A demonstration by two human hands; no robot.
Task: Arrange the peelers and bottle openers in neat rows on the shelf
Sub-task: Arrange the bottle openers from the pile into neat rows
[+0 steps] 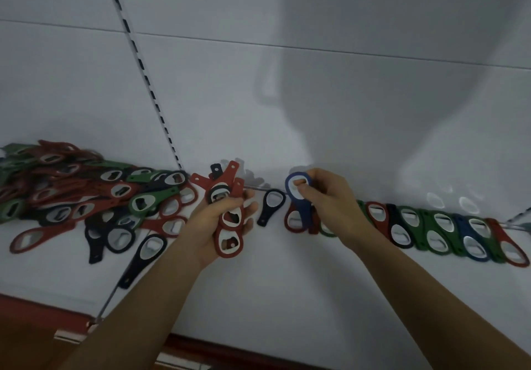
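Note:
My left hand (221, 220) grips a bunch of several bottle openers (230, 226), mostly red with one dark one, fanned out above my fingers. My right hand (324, 194) pinches the ring end of a blue bottle opener (300, 197), held upright at the left end of a row of openers (431, 229). That row of red, green, blue and black openers lies overlapping along the back of the white shelf (287, 292) to the right. A single black opener (271, 206) lies between my two hands.
A loose pile of red, green and dark openers (80, 197) covers the shelf's left part, with a few strays (143, 257) nearer the front. A slotted upright rail (149, 82) runs up the white back panel. The shelf's red front edge (43, 309) is at lower left.

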